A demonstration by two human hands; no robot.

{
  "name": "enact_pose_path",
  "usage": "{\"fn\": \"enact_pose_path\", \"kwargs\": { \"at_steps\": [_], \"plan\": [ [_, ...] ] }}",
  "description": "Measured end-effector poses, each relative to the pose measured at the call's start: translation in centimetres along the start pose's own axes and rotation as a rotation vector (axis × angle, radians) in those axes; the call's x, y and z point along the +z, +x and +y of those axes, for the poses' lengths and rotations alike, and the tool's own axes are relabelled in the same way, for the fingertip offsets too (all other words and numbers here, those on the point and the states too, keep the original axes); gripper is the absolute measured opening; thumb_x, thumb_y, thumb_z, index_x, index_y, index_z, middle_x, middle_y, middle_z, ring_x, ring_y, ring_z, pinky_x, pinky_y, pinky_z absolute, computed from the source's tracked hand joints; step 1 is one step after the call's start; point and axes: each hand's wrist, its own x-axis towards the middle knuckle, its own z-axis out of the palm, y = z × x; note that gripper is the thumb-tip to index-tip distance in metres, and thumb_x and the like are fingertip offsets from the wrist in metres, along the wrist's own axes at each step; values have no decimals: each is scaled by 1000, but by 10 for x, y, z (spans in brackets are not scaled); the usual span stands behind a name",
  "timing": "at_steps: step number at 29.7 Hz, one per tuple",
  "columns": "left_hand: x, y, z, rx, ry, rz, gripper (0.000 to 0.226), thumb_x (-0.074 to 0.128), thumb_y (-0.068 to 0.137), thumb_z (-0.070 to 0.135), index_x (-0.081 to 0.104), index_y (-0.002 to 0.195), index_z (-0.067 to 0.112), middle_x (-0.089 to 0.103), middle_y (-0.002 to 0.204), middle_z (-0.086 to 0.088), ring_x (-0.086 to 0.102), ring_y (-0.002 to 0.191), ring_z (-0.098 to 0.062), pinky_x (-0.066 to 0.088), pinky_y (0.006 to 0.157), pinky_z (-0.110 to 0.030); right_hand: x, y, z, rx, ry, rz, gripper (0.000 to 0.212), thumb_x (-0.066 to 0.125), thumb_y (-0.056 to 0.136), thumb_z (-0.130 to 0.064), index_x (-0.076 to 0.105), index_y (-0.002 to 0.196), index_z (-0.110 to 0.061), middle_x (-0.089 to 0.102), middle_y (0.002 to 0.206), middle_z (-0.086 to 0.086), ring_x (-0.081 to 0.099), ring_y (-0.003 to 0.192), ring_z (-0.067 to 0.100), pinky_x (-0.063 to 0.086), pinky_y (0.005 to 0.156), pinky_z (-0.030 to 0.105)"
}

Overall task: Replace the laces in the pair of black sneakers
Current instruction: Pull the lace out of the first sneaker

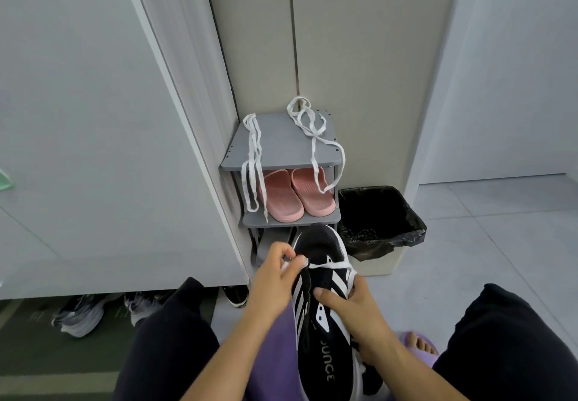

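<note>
Facing the grey rack (281, 141), the sneaker (316, 244) points toe-first away.

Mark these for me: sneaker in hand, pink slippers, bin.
sneaker (322, 277), head view, black upper, front half.
pink slippers (281, 188), head view, strap of the left slipper.
bin (413, 224), head view, bag-covered right rim.

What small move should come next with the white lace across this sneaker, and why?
Probably the left hand should pull the lace it pinches leftward: it crosses only the toe-end eyelets of the sneaker, which the right hand grips steady.
</note>
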Motion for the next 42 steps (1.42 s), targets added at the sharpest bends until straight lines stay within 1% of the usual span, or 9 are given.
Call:
{"fn": "enact_pose_path", "kwargs": {
  "at_steps": [9,15,21,24,27,29,34,38,42],
  "plan": [
    [-17,14,-1,-14,221,-267,25,49,95,26,44,71,23,48,60,1,45,47,-11,40,49,-24,-2,3,4,-42,-48,14,49,79,69,-16,47,106,-19,68,100,5,69,88,19,57,79,40],
    [-76,41,44,-85,-723,218,26,47,95,13,53,70,10,52,46,5,49,43,-6,45,51,-21,-5,8,4,42,-53,24,60,79,58,-30,52,108,-12,69,97,9,70,83,21,58,70,36],
    [-69,45,62,-86,-984,99,21,41,97,15,53,81,7,64,62,-2,61,56,-16,54,63,-32,2,2,3,22,-65,1,53,81,64,-27,47,104,-16,67,99,6,68,87,21,56,80,42],
    [-39,34,41,-195,-601,15,14,43,97,21,46,91,9,50,61,1,39,39,-9,36,44,-24,1,2,4,0,-74,6,48,79,67,-25,46,102,-17,66,101,6,67,88,20,56,81,41],
    [-15,23,8,-88,116,-134,20,52,91,41,48,91,21,55,74,4,48,59,-9,38,56,-25,-1,3,2,-34,-77,36,48,80,68,-24,48,102,-18,66,101,4,67,88,18,56,80,39],
    [-9,21,-7,-54,334,-267,22,53,89,45,48,86,24,60,80,1,56,70,-15,45,67,-33,-3,5,0,-42,-94,43,45,78,71,-21,47,104,-18,65,101,2,66,90,17,55,80,39],
    [-19,21,-5,-123,94,-347,16,57,91,29,51,78,21,53,68,7,46,60,-8,38,63,-25,-6,4,-4,-42,-87,11,52,79,68,-22,47,110,-18,68,99,2,68,89,17,55,81,39],
    [-21,21,-7,9,278,-269,12,55,91,29,49,82,24,52,74,8,49,66,-9,39,62,-25,-6,4,-7,-59,-100,11,43,74,75,-13,46,107,-18,67,98,2,67,86,14,53,67,25],
    [-15,16,-1,0,139,-199,18,49,93,19,51,75,19,50,65,6,46,53,-2,38,52,-15,-3,4,-5,-54,-133,22,42,76,72,-17,48,103,-21,64,102,3,66,90,18,56,80,37]
  ]
}}
